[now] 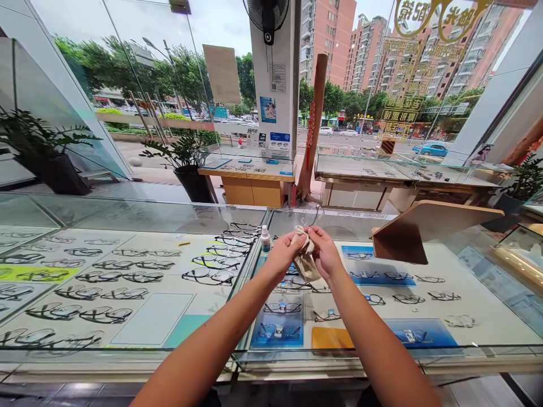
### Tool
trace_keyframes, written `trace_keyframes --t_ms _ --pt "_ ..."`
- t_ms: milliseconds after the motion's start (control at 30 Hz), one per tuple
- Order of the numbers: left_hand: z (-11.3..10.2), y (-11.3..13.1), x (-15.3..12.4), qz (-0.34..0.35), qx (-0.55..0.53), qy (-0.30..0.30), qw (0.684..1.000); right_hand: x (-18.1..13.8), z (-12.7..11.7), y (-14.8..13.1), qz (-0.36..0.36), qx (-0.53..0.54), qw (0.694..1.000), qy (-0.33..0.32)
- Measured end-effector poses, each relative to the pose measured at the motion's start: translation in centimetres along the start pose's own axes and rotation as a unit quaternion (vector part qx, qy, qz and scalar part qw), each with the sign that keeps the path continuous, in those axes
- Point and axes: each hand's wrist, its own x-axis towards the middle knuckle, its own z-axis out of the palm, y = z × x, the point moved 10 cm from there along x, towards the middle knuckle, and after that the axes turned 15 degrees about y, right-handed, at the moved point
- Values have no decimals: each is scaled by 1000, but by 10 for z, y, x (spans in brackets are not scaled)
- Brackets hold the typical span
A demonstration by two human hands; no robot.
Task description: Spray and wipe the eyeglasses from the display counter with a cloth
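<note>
A crumpled beige cloth (pixel 309 269) is pinched between my two hands above the glass counter. My left hand (pixel 283 255) grips its left side with fingers closed. On the other side, my right hand (pixel 326 253) has its thumb and fingers pressed on the cloth's upper edge. A thin dark glasses temple (pixel 317 215) shows just above the fingers; whether it belongs to a pair of glasses inside the cloth I cannot tell. Close to my left hand, a small white-capped spray bottle (pixel 265 241) stands upright on the counter.
The glass display counter (pixel 212 355) holds rows of eyeglasses (pixel 123 294) under its top. A tilted wooden-backed board or mirror (pixel 418 229) stands at right. Beyond are a potted plant (pixel 190 175), a wooden post (pixel 314 124) and another display table (pixel 250 172).
</note>
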Motion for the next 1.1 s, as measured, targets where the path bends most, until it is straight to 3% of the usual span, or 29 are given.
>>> trace_keyframes --t_ms 200,467,767,900,1033,1100 --pt "-7 5 0 36 13 55 998 0 -1 2 -29 -36 999 -5" --pt "5 1 -6 11 -6 14 1000 2 -5 -4 -32 -33 999 16" --pt "-6 2 -1 34 -1 57 998 -1 0 -9 -95 -72 993 -12" --pt "-2 -5 0 -2 24 35 999 3 -13 -32 -135 -63 988 34" --pt "0 -15 -4 -54 -2 46 997 0 -32 -77 -246 -54 963 101" --pt "10 -23 -12 -93 -25 13 995 -8 -38 -99 -299 -58 944 125"
